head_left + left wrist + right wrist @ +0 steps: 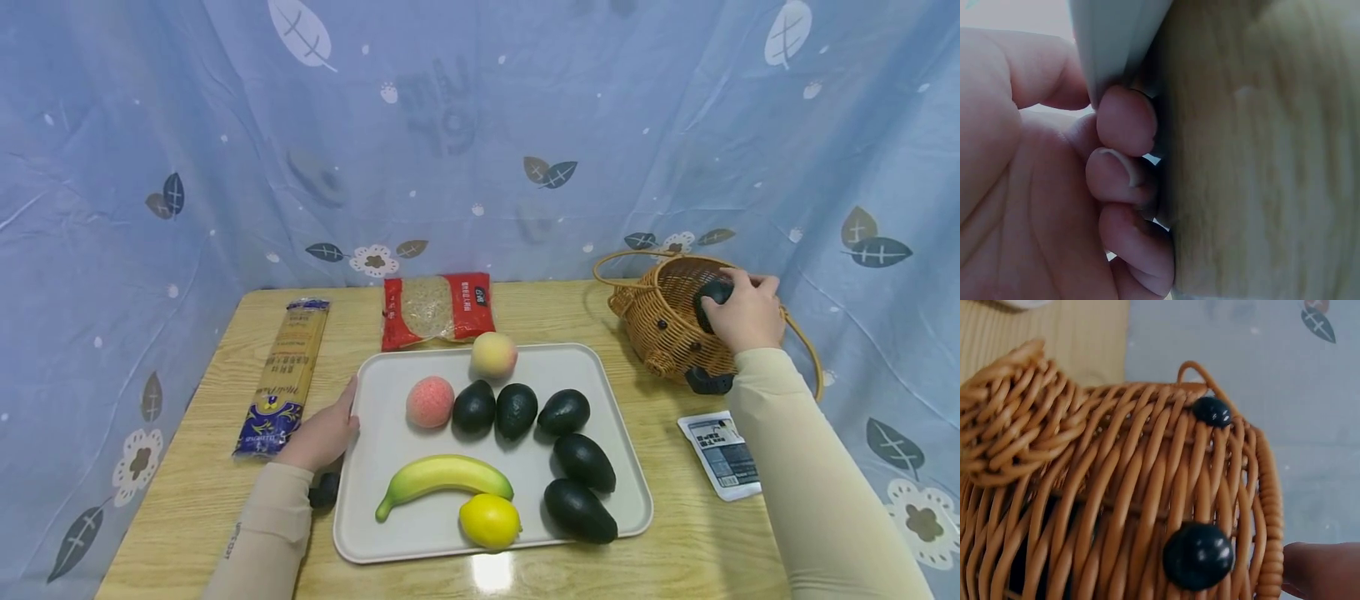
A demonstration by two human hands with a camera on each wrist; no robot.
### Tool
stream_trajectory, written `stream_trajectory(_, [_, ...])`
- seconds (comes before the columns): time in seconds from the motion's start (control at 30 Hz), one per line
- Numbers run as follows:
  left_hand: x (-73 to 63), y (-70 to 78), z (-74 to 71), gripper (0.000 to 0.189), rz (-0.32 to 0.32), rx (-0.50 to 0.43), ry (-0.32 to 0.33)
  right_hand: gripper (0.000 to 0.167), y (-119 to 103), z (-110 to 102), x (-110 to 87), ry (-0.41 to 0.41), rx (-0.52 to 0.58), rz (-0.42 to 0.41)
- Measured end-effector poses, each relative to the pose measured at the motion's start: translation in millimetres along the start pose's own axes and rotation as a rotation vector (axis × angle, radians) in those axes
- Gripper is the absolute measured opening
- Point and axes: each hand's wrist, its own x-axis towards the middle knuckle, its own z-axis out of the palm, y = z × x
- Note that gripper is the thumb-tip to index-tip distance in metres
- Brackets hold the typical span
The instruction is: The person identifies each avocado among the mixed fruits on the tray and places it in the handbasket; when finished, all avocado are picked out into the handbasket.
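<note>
At the mouth of the pig-shaped wicker basket (636, 327), my right hand (752, 315) holds a dark avocado (708, 304). The right wrist view shows the basket's woven face (1138, 469) and a bit of my hand (1325, 570) beyond its rim; a dark shape shows through the weave. My left hand (324, 435) grips the left edge of the white tray (558, 367). In the left wrist view its fingers (1125, 122) curl under the tray rim (1119, 37). Several avocados (579, 510), a banana (450, 473), a lemon (489, 521) and two peaches (430, 402) lie on the tray.
A spaghetti packet (288, 367) lies left of the tray, and a red noodle bag (437, 308) behind it. Before the basket is a white pouch (722, 454), partly covered by my right sleeve. The basket's handles (813, 354) stick out at its sides. Behind hangs a blue curtain (465, 167).
</note>
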Motion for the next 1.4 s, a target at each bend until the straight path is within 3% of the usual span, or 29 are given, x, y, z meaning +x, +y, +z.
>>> stream_trajectory(0.23, [0.3,-1.6,0.0,0.068,-0.001,0.001,0.001,0.062,-1.6,3.0,-2.6,0.031,-0.017,-0.02])
stream_trajectory(0.37, [0.4,-1.7,-1.3,0.067,0.001,-0.001,-0.001,0.057,-13.5,8.9,-11.5,0.098,0.022,-0.06])
stream_trajectory(0.57, [0.6,-2.5,-0.9,0.068,0.009,-0.003,0.012,0.049,-41.4,20.5,-36.2,0.212,0.068,-0.194])
stream_trajectory(0.73, [1.7,-3.2,2.0,0.068,0.009,-0.006,0.004,0.046,-58.1,26.9,-64.2,0.212,0.091,-0.319])
stream_trajectory(0.87, [1.3,-2.4,3.4,0.068,0.011,0.0,0.007,0.046,-66.6,32.0,-85.5,0.108,0.148,-0.393])
stream_trajectory(1.1, [1.0,-3.1,2.1,0.068,0.002,-0.003,0.001,0.047,-72.8,55.3,-110.1,-0.211,0.226,-0.455])
stream_trajectory(1.4, [0.3,-4.9,3.5,0.068,-0.011,-0.004,-0.009,0.063,-72.8,88.9,-129.1,-0.373,0.193,-0.497])
